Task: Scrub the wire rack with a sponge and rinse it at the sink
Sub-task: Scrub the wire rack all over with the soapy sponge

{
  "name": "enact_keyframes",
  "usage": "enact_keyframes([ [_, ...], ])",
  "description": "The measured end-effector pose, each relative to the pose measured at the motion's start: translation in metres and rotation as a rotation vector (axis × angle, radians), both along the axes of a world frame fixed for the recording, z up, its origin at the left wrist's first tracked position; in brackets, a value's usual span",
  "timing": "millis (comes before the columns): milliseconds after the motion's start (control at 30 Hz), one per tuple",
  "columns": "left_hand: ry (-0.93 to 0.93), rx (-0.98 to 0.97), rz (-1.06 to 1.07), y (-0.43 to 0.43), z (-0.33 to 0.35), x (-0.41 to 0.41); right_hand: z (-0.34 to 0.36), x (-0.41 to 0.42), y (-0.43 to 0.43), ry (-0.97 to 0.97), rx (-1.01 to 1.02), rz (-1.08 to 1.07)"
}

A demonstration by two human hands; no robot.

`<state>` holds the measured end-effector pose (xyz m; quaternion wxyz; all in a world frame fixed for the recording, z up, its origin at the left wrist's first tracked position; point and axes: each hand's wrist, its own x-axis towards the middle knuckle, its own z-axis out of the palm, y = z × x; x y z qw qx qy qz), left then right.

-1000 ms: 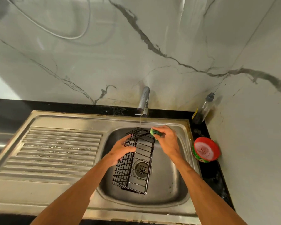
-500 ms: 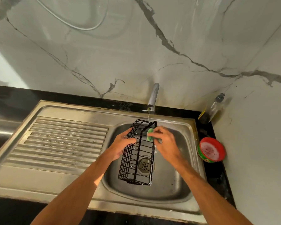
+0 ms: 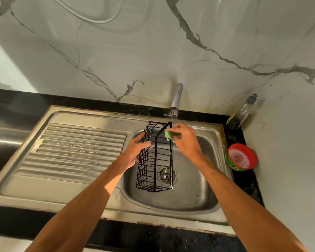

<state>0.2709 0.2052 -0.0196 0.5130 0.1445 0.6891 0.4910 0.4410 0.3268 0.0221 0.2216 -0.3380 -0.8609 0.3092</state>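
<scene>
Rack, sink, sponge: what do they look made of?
Wire rack: thin metal wire, glossy black coat, probably paint or powder coating. Sink: stainless steel, going by the brushed grey sheen and pressed drainer ribs. Sponge: soft green foam or scrub pad; mostly hidden under the right hand, so unclear which.

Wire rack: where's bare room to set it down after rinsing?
The ribbed drainboard, between the basin on its right and the black counter behind, is bare. The sink's front rim is free but narrow. Crowded: the basin, filled by the wire rack; the right counter strip, holding the red tub and bottle.
</scene>
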Motion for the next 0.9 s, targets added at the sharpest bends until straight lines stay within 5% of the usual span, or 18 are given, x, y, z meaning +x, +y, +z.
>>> enact_keyframes([
  [167, 0.003, 0.066, 0.069, -0.004, 0.002, 0.004, -0.007, -0.003, -0.046, -0.025, 0.109, 0.166],
  [300, -0.045, 0.083, 0.15, -0.014, -0.002, 0.009, -0.008, 0.008, -0.034, 0.022, 0.05, -0.073],
  [433, -0.099, 0.133, 0.272, -0.022, -0.008, 0.018, -0.009, 0.009, -0.075, -0.031, 0.066, 0.023],
  [567, -0.148, 0.165, 0.416, -0.035, -0.014, 0.03, -0.01, 0.012, -0.072, 0.018, 0.005, -0.263],
  [733, -0.169, 0.194, 0.549, -0.041, -0.016, 0.043, -0.001, -0.013, -0.09, 0.048, 0.069, -0.163],
  [900, -0.183, 0.213, 0.579, -0.039, -0.012, 0.06, -0.002, -0.017, -0.077, 0.08, 0.021, -0.402],
])
